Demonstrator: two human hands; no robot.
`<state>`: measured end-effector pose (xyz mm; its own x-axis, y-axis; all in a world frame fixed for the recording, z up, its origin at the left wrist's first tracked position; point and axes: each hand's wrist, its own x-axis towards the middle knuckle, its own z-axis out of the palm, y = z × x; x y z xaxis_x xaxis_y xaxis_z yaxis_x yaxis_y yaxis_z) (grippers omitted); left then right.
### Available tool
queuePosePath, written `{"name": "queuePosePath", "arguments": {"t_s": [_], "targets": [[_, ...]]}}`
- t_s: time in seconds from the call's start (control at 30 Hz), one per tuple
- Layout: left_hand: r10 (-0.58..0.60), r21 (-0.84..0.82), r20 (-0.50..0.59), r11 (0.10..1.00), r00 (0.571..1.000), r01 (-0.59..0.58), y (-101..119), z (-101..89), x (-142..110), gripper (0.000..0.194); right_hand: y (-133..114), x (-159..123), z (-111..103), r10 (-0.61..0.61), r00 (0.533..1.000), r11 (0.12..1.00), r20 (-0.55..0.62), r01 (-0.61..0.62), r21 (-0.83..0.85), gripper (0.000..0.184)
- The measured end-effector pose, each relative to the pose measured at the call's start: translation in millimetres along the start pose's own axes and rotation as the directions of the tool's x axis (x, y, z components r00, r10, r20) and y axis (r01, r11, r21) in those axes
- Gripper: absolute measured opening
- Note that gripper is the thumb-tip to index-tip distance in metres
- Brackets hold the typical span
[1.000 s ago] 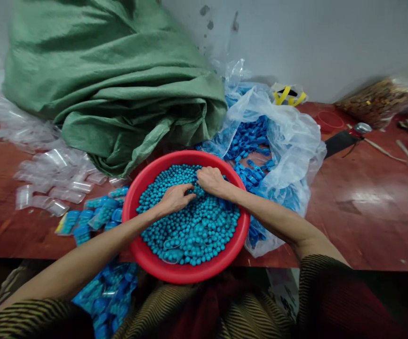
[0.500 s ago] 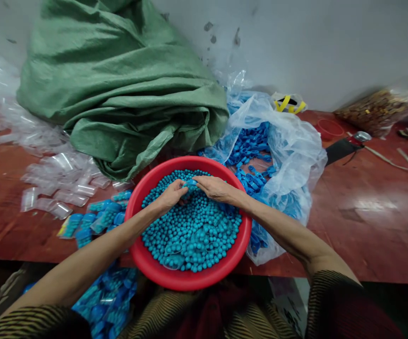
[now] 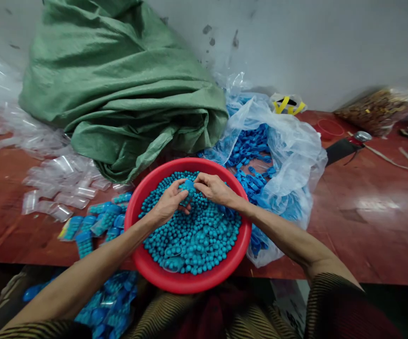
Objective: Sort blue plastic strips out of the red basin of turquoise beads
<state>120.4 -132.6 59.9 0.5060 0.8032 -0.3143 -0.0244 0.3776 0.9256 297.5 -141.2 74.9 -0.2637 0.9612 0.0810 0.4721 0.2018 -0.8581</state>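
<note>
Clear packets (image 3: 53, 183): well to the left of your grip, empty transparent pouches lie scattered over the red-brown table (image 3: 362, 221).
Filled packets (image 3: 96, 223): nearer to your grip on its left, just outside the basin wall, small pouches packed with blue beads lie in a loose heap.
Green sack (image 3: 126, 94): beyond your grip and to its left, a bulky woven sack slumps against the wall, its folded edge close to the basin's far rim.
Your left hand (image 3: 168, 203): curled over the beads, fingers closed round a small pouch of beads, thumb toward the right hand.
Pouch (image 3: 188, 189): between your two hands, pinched from both sides, just above the bead pile at the far half of the basin.
Your right hand (image 3: 215, 188): fingertips pressed shut on the pouch's right edge, wrist low over the beads.
Red basin (image 3: 161, 275): directly beneath your grip, round, at the table's near edge.
Teal beads (image 3: 196, 240): fill the basin under and nearer than your grip.
Clear bag (image 3: 288, 141): to the right of your grip, touching the basin, open and holding blue plastic pieces (image 3: 249, 143).
</note>
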Motion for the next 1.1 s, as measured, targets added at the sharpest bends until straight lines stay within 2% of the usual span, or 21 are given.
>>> {"name": "queuePosePath", "arguments": {"t_s": [0.1,0.3,0.53,0.7,0.77,0.9,0.97,1.03,1.1], "targets": [[0.011,-0.042,-0.012,0.999,1.0,-0.012,2.0,1.0,-3.8,0.072,-1.7,-0.9,-0.4,-0.001,1.0,1.0,-0.024,0.001,-0.003,0.015],[0.047,-0.04,-0.032,0.998,0.998,-0.048,4.7,6.5,-5.4,0.072,1.0,-3.9,8.6,0.067,0.996,0.987,-0.064,-0.056,0.153,0.015],[0.09,-0.049,-0.061,0.994,0.994,-0.093,4.4,9.1,-7.7,0.068,-3.7,-5.3,1.1,-0.004,0.999,0.996,-0.035,0.007,0.087,0.018],[0.082,-0.05,-0.106,0.995,0.991,-0.087,5.6,12.4,-9.6,0.065,-4.7,-12.2,14.7,-0.034,0.983,0.999,-0.18,0.039,0.022,0.019],[0.085,-0.046,-0.13,0.995,0.988,-0.092,4.3,12.4,-9.5,0.06,-4.3,-14.5,20.6,-0.04,0.982,0.999,-0.186,0.044,0.015,0.019],[0.105,-0.006,-0.152,0.994,0.983,-0.107,1.2,10.5,-10.6,0.049,-2.7,-13.9,16.6,-0.084,0.994,0.996,-0.065,0.085,0.011,0.018],[0.109,-0.007,-0.14,0.994,0.984,-0.111,1.9,8.8,-12.4,0.049,-1.9,-10.6,7.2,-0.076,0.997,0.994,0.034,0.073,0.081,0.014],[0.111,-0.009,-0.094,0.994,0.989,-0.113,4.5,6.6,-14.4,0.049,-1.5,-6.2,-2.9,-0.034,0.987,0.979,0.16,0.0,0.206,0.016],[0.112,0.009,-0.045,0.994,0.993,-0.112,7.9,4.6,-15.8,0.047,-0.9,-1.4,-9.5,0.01,0.972,0.934,0.233,-0.092,0.344,0.023]]}}
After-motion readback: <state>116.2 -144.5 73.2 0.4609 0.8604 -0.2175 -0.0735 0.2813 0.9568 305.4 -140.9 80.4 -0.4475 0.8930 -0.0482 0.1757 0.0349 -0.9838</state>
